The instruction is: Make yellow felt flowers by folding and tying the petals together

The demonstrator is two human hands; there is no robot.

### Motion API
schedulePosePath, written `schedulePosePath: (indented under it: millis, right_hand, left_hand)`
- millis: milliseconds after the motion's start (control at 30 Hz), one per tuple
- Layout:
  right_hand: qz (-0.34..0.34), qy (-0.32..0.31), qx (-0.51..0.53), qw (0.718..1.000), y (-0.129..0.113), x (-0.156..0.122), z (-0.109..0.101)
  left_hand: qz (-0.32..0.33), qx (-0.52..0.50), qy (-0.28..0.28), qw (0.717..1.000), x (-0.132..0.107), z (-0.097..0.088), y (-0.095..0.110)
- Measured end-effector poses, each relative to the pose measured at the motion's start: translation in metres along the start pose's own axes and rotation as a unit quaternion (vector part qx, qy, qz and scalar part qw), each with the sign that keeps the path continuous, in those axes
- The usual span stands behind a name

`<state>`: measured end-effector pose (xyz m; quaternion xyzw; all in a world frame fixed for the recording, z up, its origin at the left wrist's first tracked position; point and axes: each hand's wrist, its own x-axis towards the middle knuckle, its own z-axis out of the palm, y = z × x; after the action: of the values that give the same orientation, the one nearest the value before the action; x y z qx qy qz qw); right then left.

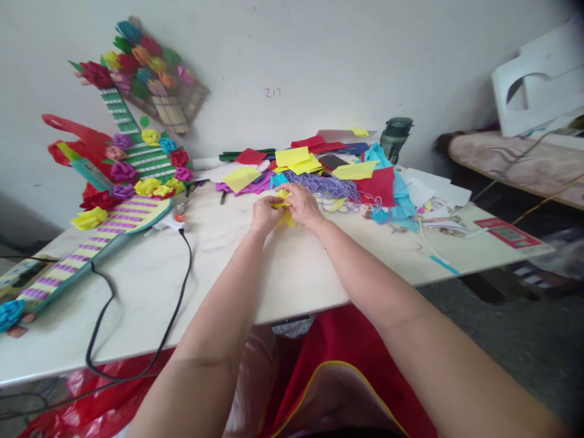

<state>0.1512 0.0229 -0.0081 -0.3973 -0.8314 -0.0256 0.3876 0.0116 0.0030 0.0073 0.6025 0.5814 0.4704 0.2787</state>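
Both my hands meet over the middle of the white table (pixel 292 274), pinching a small piece of yellow paper (pixel 286 214). My left hand (pixel 264 214) is closed on its left side. My right hand (pixel 303 205) is closed on its right side, with fingers curled over the top. The yellow paper looks folded or rolled, and most of it is hidden between my fingers. Just behind my hands lies a tangle of purple string (pixel 322 184) and a heap of coloured paper sheets (pixel 319 161).
A striped craft piece with paper flowers (pixel 114 201) lies at the left, another (pixel 146 79) leans on the wall. A black cable (pixel 176 304) crosses the table from a glue gun (pixel 180 213). A dark green bottle (pixel 395 137) stands at the back. A bed (pixel 515 161) is at right.
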Motion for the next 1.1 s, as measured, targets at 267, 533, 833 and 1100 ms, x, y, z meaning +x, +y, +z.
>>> schedulePosePath:
  millis: [267,533,833,1100]
  right_hand:
    - [-0.038,-0.014,-0.004,0.999,-0.021,0.001,-0.013]
    - [-0.009,0.057,-0.008,0.998,-0.012,-0.001,-0.001]
    - [0.165,0.143,0.139,0.966,0.015,0.002,0.015]
    - [0.246,0.128,0.186,0.943,0.004,0.005,0.009]
  left_hand:
    - [-0.101,-0.182,-0.037,0.977,0.002,-0.005,-0.009]
    - [0.020,-0.155,-0.006,0.988,0.005,0.000,-0.013]
    - [0.022,-0.258,-0.005,0.966,0.001,-0.005,-0.012]
    - [-0.012,-0.264,-0.038,0.964,0.003,0.002,-0.017]
